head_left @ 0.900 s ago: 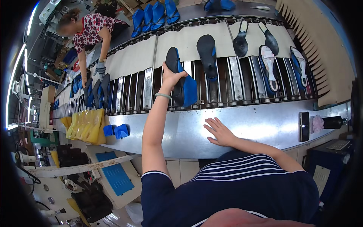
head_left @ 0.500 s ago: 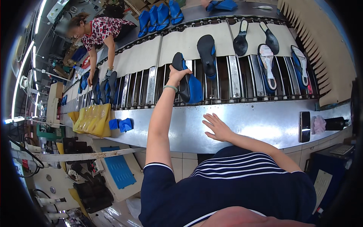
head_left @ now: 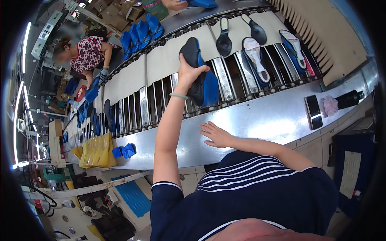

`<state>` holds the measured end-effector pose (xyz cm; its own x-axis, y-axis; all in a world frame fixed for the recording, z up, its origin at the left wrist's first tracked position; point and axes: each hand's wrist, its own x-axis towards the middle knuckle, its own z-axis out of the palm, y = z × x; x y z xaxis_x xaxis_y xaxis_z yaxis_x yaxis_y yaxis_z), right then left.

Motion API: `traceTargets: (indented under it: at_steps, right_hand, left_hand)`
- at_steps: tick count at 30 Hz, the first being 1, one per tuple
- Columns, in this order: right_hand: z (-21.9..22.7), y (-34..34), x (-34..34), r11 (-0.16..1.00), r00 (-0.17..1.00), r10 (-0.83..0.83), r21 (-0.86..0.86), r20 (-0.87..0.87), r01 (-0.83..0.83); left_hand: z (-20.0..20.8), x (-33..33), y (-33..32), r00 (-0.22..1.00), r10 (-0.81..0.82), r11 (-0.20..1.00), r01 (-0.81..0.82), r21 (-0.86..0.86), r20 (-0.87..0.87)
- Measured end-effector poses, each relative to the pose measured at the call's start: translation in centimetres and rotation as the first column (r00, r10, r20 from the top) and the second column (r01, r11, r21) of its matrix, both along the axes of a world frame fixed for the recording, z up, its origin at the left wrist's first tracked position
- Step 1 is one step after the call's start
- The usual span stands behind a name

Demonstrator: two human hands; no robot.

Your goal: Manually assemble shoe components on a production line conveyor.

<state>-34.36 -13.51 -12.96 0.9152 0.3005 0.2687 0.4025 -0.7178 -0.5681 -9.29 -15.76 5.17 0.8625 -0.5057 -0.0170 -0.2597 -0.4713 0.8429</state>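
Note:
My left hand is closed around a black-soled shoe on a blue last, held over the near side of the roller conveyor. Black sole also shows above my fingers; I cannot tell whether it is this shoe or a second one overlapping it. My right hand is spread, with nothing in it, at the metal ledge in front of me. Two dark soles lie on the cream sheet to the right of the held shoe. Nearer are a blue-edged shoe with a pale underside and a similar shoe.
A co-worker handles blue shoes at the far left; another person's hand shows at the top. Several blue lasts stand across the conveyor. Yellow pieces and blue scraps lie left; a phone lies right.
The view has swung, shifting the conveyor and its shoes leftward. My left hand and the held shoe now overlap where another shoe lay beside them. My right hand stays spread near the ledge.

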Motion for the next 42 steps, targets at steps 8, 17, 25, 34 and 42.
traceTargets:
  at_steps: [8,17,25,34,42]
  right_hand:
    - [-1.4,-0.2,0.3,0.992,0.999,0.05,0.112,0.015,-0.051]
    - [-0.8,-1.3,0.0,0.958,0.999,0.032,0.284,0.005,-0.032]
    - [-0.8,-1.3,-0.1,0.963,1.0,0.029,0.269,-0.012,-0.025]
    - [0.2,-1.9,-0.5,0.941,0.999,0.03,0.339,-0.032,-0.017]
    - [0.8,-2.1,-0.8,0.908,0.997,0.057,0.418,-0.058,-0.028]
  left_hand:
    - [-6.5,-2.1,-11.3,0.991,0.087,0.963,-0.058,0.263,-0.103]
    - [-11.1,-1.1,-15.3,0.945,0.194,0.914,-0.076,0.4,-0.264]
    - [-12.6,0.4,-17.0,0.957,0.165,0.878,-0.032,0.478,-0.238]
    - [-11.7,0.4,-16.8,0.959,0.121,0.89,0.009,0.456,-0.255]
    - [-14.6,0.8,-18.1,0.972,-0.067,0.857,0.171,0.486,-0.224]
